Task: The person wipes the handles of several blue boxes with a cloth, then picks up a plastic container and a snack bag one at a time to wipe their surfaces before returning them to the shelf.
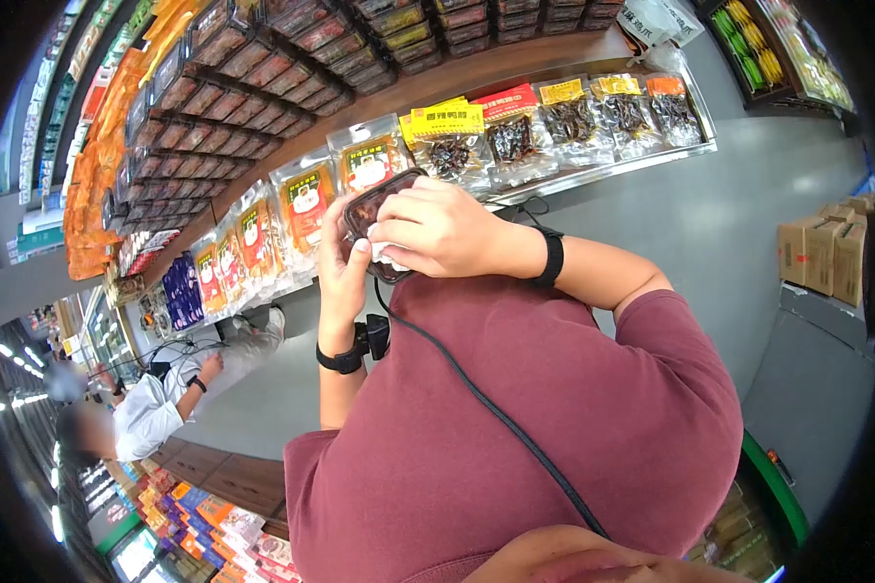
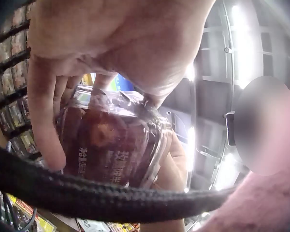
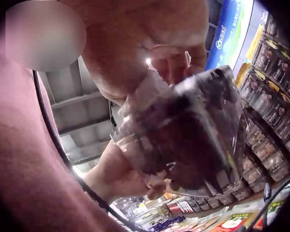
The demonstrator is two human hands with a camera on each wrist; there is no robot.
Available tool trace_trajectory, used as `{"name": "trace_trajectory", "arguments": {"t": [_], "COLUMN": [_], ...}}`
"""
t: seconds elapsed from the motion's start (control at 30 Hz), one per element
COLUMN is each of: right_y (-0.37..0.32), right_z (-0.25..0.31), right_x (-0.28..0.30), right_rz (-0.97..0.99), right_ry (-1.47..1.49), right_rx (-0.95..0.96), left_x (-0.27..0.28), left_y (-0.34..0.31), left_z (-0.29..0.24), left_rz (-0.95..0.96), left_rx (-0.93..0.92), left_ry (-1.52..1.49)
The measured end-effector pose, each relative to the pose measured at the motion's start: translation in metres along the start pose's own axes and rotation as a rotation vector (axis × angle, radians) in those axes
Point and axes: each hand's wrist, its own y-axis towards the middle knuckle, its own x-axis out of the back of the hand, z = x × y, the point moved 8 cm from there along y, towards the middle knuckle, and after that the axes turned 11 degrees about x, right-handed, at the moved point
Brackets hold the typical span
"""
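**Shirt** (image 1: 554, 389), maroon, on the person holding the goods. A black cable (image 1: 496, 413) runs slantwise across it up towards the hands.

**Left hand** (image 1: 341, 282). Raised upright under the box, with the fingers wrapped up its near side and the thumb at the edge. It grasps the box and appears to take its weight from below.

**Box** (image 1: 365, 209). Clear plastic with dark brown food inside and a printed label. It is held in the air before the chest and rests on nothing. It sits between the two hands, the left below and the right over the top. The two-handed hold seems meant to steady it with the printed face turned to the holder.

**Right hand** (image 1: 442, 233). Laid over the box's top, fingers curled round the far edge, grasping it. A white scrap (image 1: 391, 260) is pressed beneath the palm; what it is cannot be told.

**Shelf** (image 1: 593, 175). Its front edge lies just beyond the hands, with packets (image 1: 447, 136) standing in a row along it, faces outward for browsing.

**Rack** (image 1: 262, 68) of boxed goods, behind the shelf.

**Cartons** (image 1: 826, 253), stacked at the far floor edge.
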Motion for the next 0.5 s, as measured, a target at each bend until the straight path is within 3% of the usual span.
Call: {"name": "trace_trajectory", "arguments": {"t": [0.13, 0.2, 0.37, 0.5], "right_y": [0.008, 0.007, -0.005, -0.015], "right_z": [-0.003, -0.018, -0.030, -0.023], "right_x": [0.005, 0.013, 0.026, 0.014], "right_rz": [-0.088, -0.105, -0.139, -0.012], "right_ry": [-0.068, -0.228, -0.217, -0.110], "right_rx": [0.045, -0.054, -0.115, -0.130], "left_x": [0.002, -0.001, 0.002, 0.005], "left_y": [0.000, 0.001, 0.000, -0.001], "left_z": [-0.003, -0.004, -0.008, -0.006], "left_rz": [-0.023, -0.005, -0.045, -0.078], "left_rx": [0.008, 0.033, -0.040, -0.044], "left_ry": [0.069, 0.074, 0.002, 0.042]}}
